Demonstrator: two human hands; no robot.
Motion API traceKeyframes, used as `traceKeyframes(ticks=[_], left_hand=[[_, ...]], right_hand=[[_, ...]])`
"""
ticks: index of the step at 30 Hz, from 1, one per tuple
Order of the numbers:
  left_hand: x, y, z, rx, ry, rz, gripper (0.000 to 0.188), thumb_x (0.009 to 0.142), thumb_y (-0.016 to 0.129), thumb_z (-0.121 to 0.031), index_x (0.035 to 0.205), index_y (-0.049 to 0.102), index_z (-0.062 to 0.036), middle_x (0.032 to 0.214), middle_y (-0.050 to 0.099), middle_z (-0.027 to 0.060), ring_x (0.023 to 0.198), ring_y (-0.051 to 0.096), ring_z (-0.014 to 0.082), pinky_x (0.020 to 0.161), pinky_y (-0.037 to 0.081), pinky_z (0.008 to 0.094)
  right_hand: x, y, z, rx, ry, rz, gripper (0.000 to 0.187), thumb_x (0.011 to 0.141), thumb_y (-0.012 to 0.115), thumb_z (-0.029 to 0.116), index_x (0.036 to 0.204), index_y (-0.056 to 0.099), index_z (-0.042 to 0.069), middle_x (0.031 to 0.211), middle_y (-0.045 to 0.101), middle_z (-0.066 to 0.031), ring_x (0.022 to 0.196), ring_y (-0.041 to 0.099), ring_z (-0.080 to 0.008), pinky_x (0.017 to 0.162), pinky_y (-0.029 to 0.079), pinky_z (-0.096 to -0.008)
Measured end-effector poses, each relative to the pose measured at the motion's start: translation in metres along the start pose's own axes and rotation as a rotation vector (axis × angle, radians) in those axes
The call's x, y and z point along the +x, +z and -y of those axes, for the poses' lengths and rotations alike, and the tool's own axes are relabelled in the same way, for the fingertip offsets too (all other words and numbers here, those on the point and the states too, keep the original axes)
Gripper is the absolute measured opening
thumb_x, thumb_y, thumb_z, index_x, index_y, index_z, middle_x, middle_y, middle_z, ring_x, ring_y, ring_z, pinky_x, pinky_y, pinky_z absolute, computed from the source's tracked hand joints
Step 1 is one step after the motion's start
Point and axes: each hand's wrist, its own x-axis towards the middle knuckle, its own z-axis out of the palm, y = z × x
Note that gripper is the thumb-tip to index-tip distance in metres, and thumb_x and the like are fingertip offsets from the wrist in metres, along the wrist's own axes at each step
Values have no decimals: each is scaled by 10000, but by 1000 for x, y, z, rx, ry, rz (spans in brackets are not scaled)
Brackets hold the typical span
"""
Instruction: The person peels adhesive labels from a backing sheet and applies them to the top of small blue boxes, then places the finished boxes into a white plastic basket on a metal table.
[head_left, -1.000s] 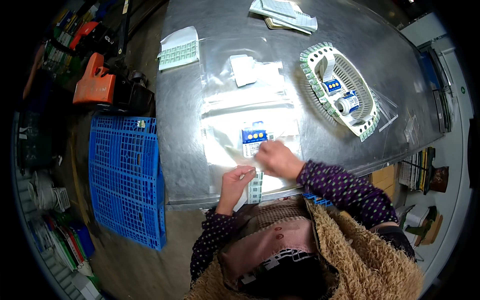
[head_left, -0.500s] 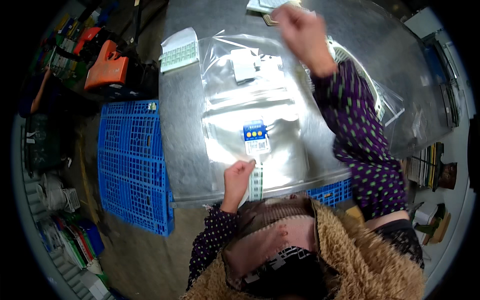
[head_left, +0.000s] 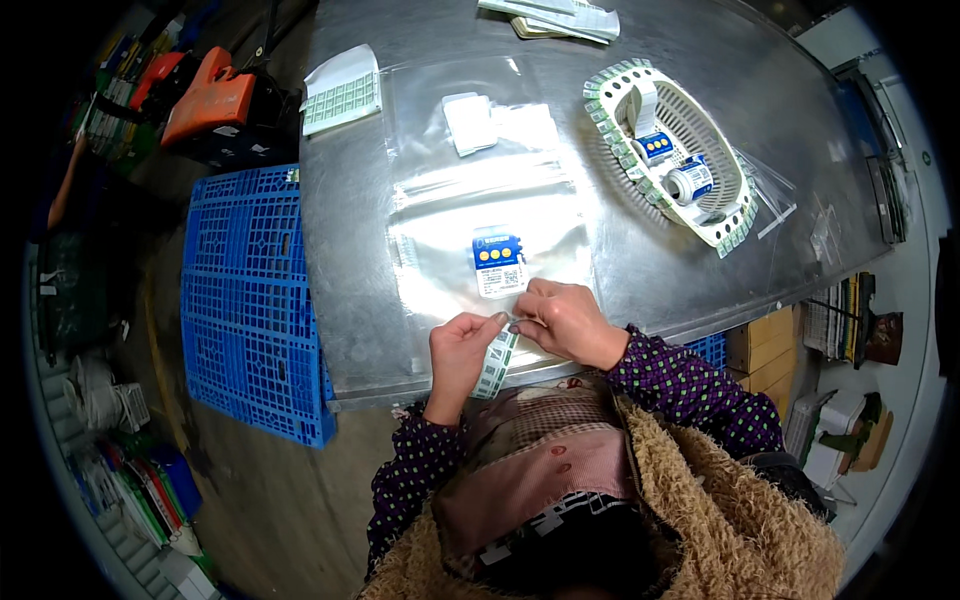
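Note:
My left hand [head_left: 463, 358] pinches the upper end of a short strip of green-and-white stickers [head_left: 494, 367] at the table's near edge. Close beside it, my right hand [head_left: 568, 322] has its thumb and forefinger closed at the same end of the strip; whether it grips the strip or a single sticker is too small to tell. Just beyond both hands, a blue-and-white label [head_left: 499, 262] lies on clear plastic bags [head_left: 430, 225] spread flat on the metal table [head_left: 355, 250]. Small white cards [head_left: 468, 122] rest on the bags' far part.
A white plastic basket [head_left: 735, 150] at the right holds rolls of blue labels [head_left: 688, 182], with small stickers along its rim. A green-printed sticker sheet [head_left: 342, 92] lies far left, papers [head_left: 560, 18] at the back. A blue pallet [head_left: 250, 300] and an orange pallet jack [head_left: 210, 105] stand left.
My right hand has come back from the far side of the table to meet my left hand at the sticker strip. The basket, covered by my arm before, is now in full view.

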Motion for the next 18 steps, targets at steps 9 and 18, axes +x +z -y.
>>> traceKeyframes(ticks=[9,18], left_hand=[[17,-9,17,388,269,106,130,745,768,-61,801,675,10,899,657,88,852,618,196,785,478,286],[10,-11,42,194,170,99,109,753,769,-27,793,671,-2,989,635,86,949,584,167,864,443,278]], right_hand=[[29,33,-74,179,623,-398,253,740,715,285,726,715,33,648,651,-176,660,660,-311,670,525,-382],[-22,-50,-116,1310,717,-1011,78,924,574,151,940,548,78,795,564,-23,567,474,-105,502,391,-244]])
